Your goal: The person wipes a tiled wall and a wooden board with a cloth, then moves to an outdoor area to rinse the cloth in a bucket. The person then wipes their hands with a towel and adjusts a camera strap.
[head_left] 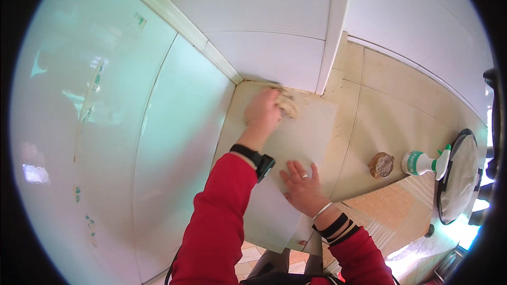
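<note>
My left hand (263, 109) is closed on a beige cloth (287, 105), crumpled and stained dark in places. It presses against a pale tile slab (253, 202) in the corner, close to the bottom edge of the white tiled wall. Part of the cloth is hidden under the fingers, which are slightly blurred. My right hand (304, 188) lies on the same slab, nearer to me, with its fingers spread and nothing in them.
A round brown jar or tin (381, 165) and a white and green spray bottle (420, 162) are on the beige tiled surface to the right. Beyond them is a round, dark-rimmed object (459, 178). Tiled wall (186, 114) borders the left side.
</note>
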### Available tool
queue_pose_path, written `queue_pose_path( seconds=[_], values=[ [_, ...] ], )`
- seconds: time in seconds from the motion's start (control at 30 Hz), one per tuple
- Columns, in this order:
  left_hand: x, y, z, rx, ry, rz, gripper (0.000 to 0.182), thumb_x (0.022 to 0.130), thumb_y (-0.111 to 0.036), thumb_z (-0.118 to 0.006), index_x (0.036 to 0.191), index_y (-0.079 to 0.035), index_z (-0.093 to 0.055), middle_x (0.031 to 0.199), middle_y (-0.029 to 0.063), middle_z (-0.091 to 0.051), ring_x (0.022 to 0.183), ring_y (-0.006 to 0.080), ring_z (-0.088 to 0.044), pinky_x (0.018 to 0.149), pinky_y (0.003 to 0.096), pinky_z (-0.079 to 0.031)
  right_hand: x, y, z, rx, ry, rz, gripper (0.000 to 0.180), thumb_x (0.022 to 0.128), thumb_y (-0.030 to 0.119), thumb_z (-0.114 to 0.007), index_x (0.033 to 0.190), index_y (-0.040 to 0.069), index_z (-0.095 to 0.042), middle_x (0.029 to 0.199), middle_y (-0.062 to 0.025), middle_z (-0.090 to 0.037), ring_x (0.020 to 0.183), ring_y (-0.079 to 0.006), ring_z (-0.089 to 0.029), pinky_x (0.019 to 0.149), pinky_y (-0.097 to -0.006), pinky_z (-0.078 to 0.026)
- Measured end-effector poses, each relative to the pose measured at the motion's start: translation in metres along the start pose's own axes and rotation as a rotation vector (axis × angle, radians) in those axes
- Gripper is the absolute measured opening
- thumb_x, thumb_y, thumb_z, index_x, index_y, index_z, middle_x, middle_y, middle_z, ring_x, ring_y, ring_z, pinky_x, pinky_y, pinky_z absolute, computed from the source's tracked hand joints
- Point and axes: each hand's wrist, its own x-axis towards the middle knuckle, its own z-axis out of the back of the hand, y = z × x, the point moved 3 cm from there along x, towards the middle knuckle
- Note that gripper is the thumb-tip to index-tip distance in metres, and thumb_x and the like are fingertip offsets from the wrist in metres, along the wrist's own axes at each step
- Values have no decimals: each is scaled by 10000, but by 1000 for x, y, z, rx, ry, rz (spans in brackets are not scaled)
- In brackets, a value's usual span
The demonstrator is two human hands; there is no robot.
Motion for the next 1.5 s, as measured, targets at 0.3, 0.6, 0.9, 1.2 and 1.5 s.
queue_pose_path(
  seconds=[0.3, 0.6, 0.9, 1.2, 1.5],
  values=[
    [21, -19, -19, 221, -55, 225, 298, 782, -178, -556, 1033, -22, -524, 1090, 137, -508, 1037, 288, -512, 800, 420, -476, -3, -3, -8, 14, -2, 5, 592, 709, 291, -660, 1247, 131, -472, 1356, -120, -366, 1269, -249, -326, 1003, -577, -192],
    [-9, -85, -65, -928, 378, 26, 389, 722, -32, -593, 1108, -54, -540, 810, 89, -593, 635, 202, -560, 566, 332, -460, 7, -2, -5, 33, 20, 3, 476, 771, 289, -557, 1226, 161, -502, 1334, -75, -416, 1278, -244, -326, 996, -589, -175],
    [28, 60, 12, -53, -157, 134, 458, 710, -141, -602, 1150, -47, -520, 1141, 176, -508, 1026, 332, -506, 846, 393, -439, 0, -6, -5, 124, -42, 40, 575, 722, 229, -647, 1252, 101, -463, 1381, -125, -327, 1298, -243, -283, 1001, -604, -169],
    [-15, -94, -60, -96, 155, -126, 337, 715, -154, -598, 1027, -38, -545, 1115, 153, -479, 1056, 335, -478, 872, 413, -419, 8, -7, -15, 111, -83, -1, 424, 790, 274, -550, 1197, 162, -509, 1294, -62, -459, 1280, -249, -317, 1026, -575, -163],
    [-45, -147, -49, -736, 172, -127, 340, 749, -297, -652, 962, -36, -604, 902, 142, -608, 775, 258, -619, 685, 335, -480, -63, -4, 24, 260, -20, -58, 224, 761, 251, -579, 916, 94, -616, 897, -145, -617, 839, -327, -577, 791, -436, -443]
  ],
)
